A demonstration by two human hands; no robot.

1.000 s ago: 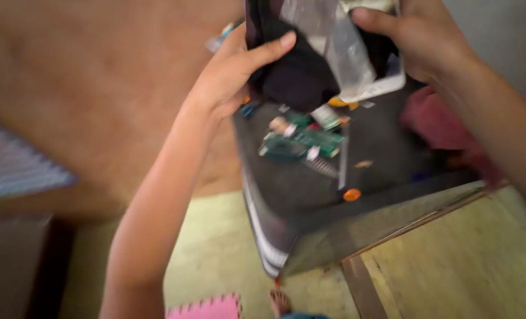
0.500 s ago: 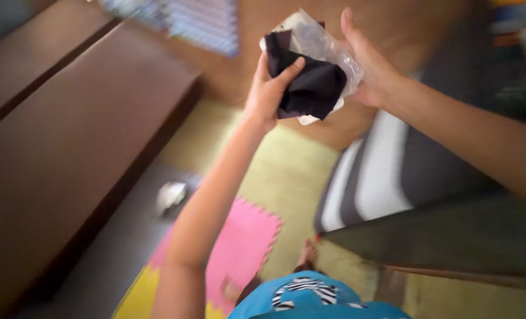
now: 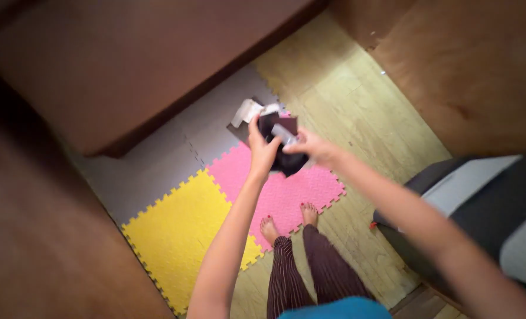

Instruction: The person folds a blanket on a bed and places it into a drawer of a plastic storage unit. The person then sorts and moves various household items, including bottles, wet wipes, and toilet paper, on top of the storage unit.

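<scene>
Left grip: our left hand (image 3: 262,149) is clamped on the dark folded cloth in a clear plastic bag (image 3: 281,142).
Right grip: our right hand (image 3: 313,147) pinches the same bag from the other side.
Below the grips: pink foam floor mat (image 3: 286,192), yellow foam mat (image 3: 180,236).

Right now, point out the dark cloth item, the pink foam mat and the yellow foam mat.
dark cloth item (image 3: 286,160), head view, lower dark fold.
pink foam mat (image 3: 286,198), head view, bare middle.
yellow foam mat (image 3: 177,227), head view, centre.

A crumpled black cloth (image 3: 282,155) half inside clear plastic wrapping (image 3: 284,133).
</scene>
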